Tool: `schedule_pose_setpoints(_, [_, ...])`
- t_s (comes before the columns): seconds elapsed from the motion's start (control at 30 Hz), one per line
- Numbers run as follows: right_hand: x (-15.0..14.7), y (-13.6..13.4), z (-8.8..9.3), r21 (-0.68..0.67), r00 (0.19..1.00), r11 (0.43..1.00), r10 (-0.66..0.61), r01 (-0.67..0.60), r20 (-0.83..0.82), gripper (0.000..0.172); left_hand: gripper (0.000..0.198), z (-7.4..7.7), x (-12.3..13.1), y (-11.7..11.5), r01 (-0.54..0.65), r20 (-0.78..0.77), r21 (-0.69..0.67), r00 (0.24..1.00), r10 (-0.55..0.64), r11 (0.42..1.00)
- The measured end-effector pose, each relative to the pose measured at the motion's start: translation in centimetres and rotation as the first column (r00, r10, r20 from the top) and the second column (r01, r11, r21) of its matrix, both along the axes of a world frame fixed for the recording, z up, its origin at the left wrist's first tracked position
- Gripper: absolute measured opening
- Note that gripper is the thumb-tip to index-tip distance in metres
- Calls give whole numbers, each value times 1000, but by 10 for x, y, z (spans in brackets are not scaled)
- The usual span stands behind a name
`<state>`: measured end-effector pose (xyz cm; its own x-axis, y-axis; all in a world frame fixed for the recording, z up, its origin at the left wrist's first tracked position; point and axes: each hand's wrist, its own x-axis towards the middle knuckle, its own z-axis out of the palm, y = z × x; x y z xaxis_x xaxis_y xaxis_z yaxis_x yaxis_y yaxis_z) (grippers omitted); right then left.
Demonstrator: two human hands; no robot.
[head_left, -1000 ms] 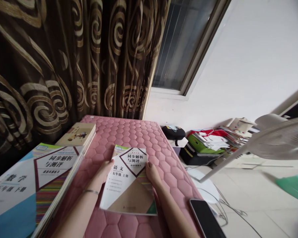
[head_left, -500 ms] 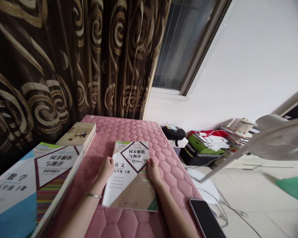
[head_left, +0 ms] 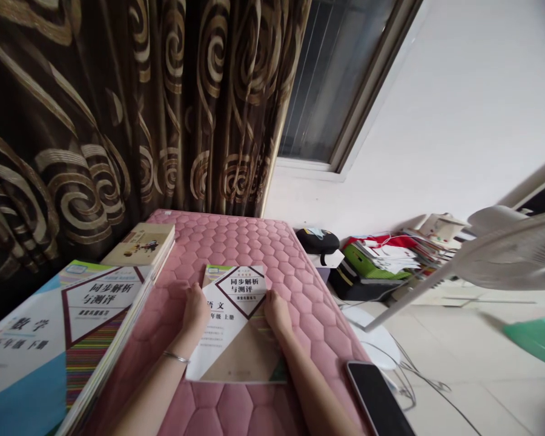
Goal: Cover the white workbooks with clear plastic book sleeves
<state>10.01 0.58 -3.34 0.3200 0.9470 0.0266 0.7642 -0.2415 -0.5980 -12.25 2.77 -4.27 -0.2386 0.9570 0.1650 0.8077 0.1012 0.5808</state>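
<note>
In front of me a Chinese workbook (head_left: 238, 333) with a white, tan and striped cover lies face up over the pink quilted mattress (head_left: 236, 239). My left hand (head_left: 195, 312) grips its left edge, fingers curled; a silver bangle circles that wrist. On the opposite edge, my right hand (head_left: 278, 313) is closed around the book's side. The fingertips of both hands are partly hidden. To the left, a matching math workbook (head_left: 31, 357) with a blue and white cover tops a stack, and a beige book (head_left: 138, 245) with a small cartoon picture sits at the stack's far end.
A phone (head_left: 376, 396) lies at the mattress's right edge. Beyond it stand a white fan (head_left: 518, 248), loose cables and a heap of papers (head_left: 386, 257) beside a black case (head_left: 318, 241). A patterned curtain (head_left: 186, 109) hangs behind on the left.
The workbook has shifted slightly left between my hands, its top edge a little lower. My left hand has turned slightly and covers more of the book's left edge.
</note>
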Motion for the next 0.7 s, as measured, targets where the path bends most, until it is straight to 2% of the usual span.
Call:
schedule_pose_setpoints(0.37, [-3,-4,4,-16,996,997,-82,81,-43,35,41,-4,5,-2,11,-217,54,976,1,998])
schedule_pose_setpoints(0.57, [0,-13,8,21,999,1000,15,-16,35,38,40,1,2,0,20,-375,15,927,-13,1000])
schedule_pose_setpoints(0.7, [-7,-15,8,2,994,1000,28,-28,106,39,42,7,9,-8,99,-421,68,905,-62,993])
